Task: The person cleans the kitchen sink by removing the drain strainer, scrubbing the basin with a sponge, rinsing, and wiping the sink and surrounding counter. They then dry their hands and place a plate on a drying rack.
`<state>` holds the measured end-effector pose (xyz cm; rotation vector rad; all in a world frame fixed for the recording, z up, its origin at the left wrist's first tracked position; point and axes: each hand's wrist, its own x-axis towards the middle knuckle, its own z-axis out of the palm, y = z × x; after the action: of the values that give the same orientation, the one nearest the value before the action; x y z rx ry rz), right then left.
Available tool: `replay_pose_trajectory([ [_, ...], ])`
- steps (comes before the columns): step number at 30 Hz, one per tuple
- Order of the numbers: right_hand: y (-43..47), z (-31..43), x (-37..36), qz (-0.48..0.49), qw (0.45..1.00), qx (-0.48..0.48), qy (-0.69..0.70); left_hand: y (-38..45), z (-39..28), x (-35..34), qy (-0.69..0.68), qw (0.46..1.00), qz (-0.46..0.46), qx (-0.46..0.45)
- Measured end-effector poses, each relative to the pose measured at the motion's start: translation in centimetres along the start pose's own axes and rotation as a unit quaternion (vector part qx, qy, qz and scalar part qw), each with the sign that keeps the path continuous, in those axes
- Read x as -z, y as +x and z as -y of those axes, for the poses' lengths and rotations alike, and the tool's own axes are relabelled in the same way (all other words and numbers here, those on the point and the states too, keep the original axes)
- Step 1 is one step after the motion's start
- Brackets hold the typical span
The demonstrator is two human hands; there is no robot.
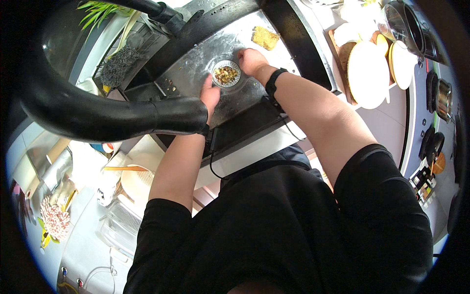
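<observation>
Below me is a dark sink basin [231, 99] with wet, smeared metal. In it sits a round sink strainer [226, 74] filled with yellow and brown food scraps. My left hand [210, 96] is at the strainer's lower left, fingers apart, a finger reaching toward its rim; whether it touches cannot be told. On the strainer's right is my right hand [252, 61], its fingers curled and partly hidden, so its hold is unclear. A yellowish sponge or scrub pad [265, 38] lies on the basin floor beyond my right hand. Small scraps [170, 85] are scattered at the basin's left.
A thick black faucet [110, 119] arches over the left side, near my left wrist. A steel-wool-like scrubber [120, 66] and green leaves [96, 13] are at the upper left. Pale round boards or plates [368, 75] stand right of the sink. Containers crowd the left counter.
</observation>
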<state>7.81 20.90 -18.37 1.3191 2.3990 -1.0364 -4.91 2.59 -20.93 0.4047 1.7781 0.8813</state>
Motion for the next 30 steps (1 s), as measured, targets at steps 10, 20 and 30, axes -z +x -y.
replay_pose_trajectory([
  [10, 5.4, -5.5, -9.5, 0.119, 0.974, -0.054, -0.183, 0.3, 2.4, 0.0, 0.266, 0.964, -0.023, -0.022],
  [20, 4.7, -2.7, -7.9, 0.182, 0.968, -0.018, -0.17, 0.4, 4.8, 1.8, 0.099, 0.992, -0.058, -0.057],
  [30, 5.1, -3.8, -9.0, 0.213, 0.96, -0.071, -0.168, 1.3, 0.5, 2.1, -0.134, 0.987, -0.053, 0.067],
])
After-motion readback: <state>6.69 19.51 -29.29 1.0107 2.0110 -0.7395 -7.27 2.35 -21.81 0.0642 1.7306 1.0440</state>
